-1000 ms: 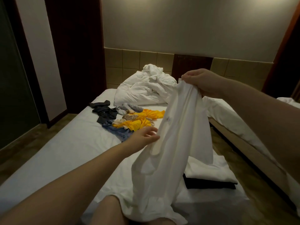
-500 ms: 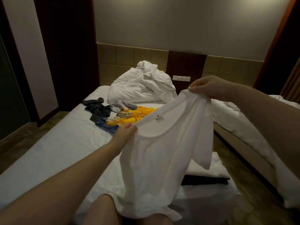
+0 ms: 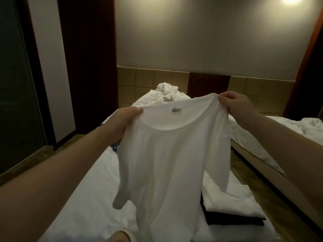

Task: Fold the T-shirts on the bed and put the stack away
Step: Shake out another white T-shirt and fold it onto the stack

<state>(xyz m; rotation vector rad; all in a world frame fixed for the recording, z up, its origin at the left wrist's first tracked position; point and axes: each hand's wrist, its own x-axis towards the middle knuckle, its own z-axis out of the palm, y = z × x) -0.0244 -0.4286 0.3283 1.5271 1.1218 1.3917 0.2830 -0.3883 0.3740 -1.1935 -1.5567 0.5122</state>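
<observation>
Left hand [image 3: 125,119] and right hand [image 3: 233,102] fingers pinch the white T-shirt [image 3: 167,163] shoulders; it hangs below them over the bed [image 3: 87,198].

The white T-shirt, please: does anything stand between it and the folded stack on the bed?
Nothing visible does: the left hand and right hand hold the white T-shirt up right beside the folded stack.

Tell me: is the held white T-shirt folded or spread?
Spread: left hand and right hand hold the T-shirt by its shoulders; it hangs unfolded.
</observation>
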